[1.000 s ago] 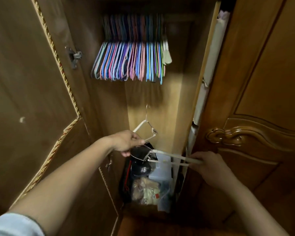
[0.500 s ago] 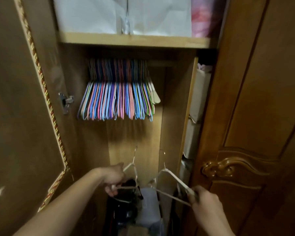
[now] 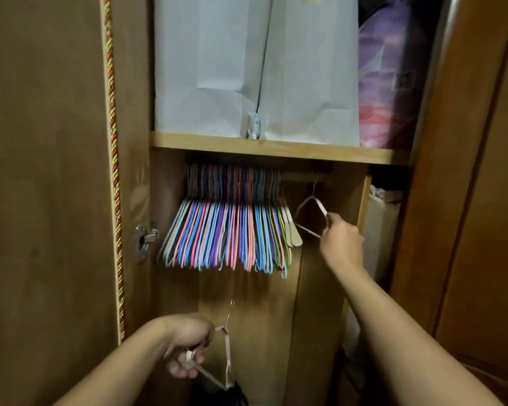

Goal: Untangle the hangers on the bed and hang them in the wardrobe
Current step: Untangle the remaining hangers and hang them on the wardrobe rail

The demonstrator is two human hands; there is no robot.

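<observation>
A person's right hand grips a pale hanger whose hook nears the wardrobe rail, just beside the packed row of coloured hangers, while below, the left hand holds another hanger yet to hang.

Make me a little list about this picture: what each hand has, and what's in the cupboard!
left hand: grips a white hanger, held low
right hand: grips another white hanger, its hook up at the rail
on the rail: a packed row of coloured hangers
shelf above: white paper bags, a purple bundle
</observation>
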